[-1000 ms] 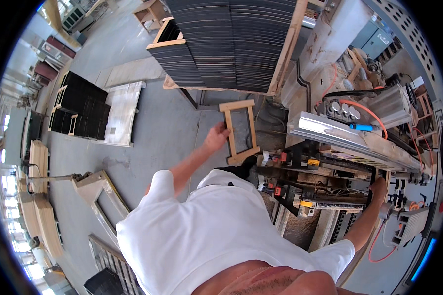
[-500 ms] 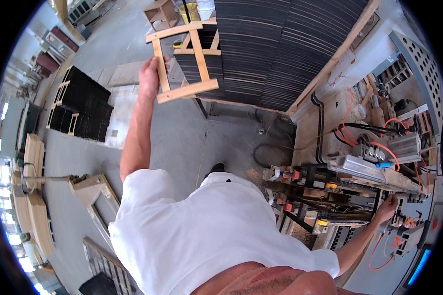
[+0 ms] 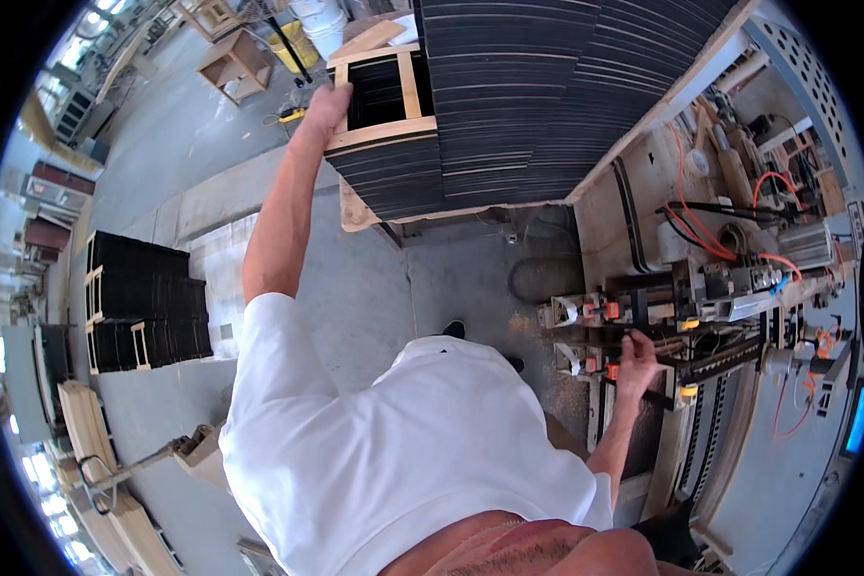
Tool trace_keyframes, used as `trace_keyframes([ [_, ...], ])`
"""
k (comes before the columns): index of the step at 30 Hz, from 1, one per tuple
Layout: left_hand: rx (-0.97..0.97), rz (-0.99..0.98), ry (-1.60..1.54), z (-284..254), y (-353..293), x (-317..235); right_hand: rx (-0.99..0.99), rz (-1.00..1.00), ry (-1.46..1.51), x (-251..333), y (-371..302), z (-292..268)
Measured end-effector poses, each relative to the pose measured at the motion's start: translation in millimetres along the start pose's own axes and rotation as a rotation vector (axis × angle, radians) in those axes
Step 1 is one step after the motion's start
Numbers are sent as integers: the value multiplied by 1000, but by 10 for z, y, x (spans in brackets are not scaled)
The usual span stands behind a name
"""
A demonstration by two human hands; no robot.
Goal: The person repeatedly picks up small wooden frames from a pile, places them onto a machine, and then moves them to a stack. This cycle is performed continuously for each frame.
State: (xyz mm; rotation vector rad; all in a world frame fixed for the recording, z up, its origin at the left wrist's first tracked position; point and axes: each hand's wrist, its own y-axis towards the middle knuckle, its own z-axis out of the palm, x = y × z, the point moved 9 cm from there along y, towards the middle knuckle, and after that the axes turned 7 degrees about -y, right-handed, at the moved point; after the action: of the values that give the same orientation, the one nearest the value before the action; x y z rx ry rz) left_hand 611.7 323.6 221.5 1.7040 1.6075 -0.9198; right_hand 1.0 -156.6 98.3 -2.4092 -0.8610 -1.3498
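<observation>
My left hand (image 3: 330, 108) is closed around the left bar of a pale wooden frame (image 3: 382, 132), which lies on top of a short stack of black boards or frames (image 3: 394, 178). To the right, my right hand (image 3: 637, 363) is at the near part of a machine with clamps (image 3: 600, 311), its fingers curled together. A dark flat piece (image 3: 640, 309) shows just beyond the fingertips. Whether it is in my fingers or part of the machine is hard to make out.
A tall black stack (image 3: 528, 96) rises beside the short one. More black stacks (image 3: 149, 302) stand on the floor at left. Orange hoses (image 3: 706, 235) and cables hang over the machine. A yellow bucket (image 3: 293, 46) and a wooden box (image 3: 233, 65) stand at the back.
My left hand has brought the wooden frame from mid-air down onto the short black stack. My right hand has moved from the machine's far right side to the clamps, nearer my body.
</observation>
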Motion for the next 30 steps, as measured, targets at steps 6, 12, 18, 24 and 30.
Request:
trace_keyframes([
  [6, -354, 596, -36, -233, -827, -915, -23, 142, -189, -208, -504, 98],
  [12, 126, 867, 376, 570, -1670, -1130, -188, 291, -407, -434, -840, -517],
  [18, 163, 750, 327, 722, -1451, -932, -404, 494, -480, -1057, -1571, -1392],
  [24, 283, 692, 166, 832, -1328, -839, -673, 732, -730, -1299, -2845, -2347],
  [30, -138, 797, 193, 774, -2455, -1518, -565, 1151, -1032, -1661, -4360, -2681],
])
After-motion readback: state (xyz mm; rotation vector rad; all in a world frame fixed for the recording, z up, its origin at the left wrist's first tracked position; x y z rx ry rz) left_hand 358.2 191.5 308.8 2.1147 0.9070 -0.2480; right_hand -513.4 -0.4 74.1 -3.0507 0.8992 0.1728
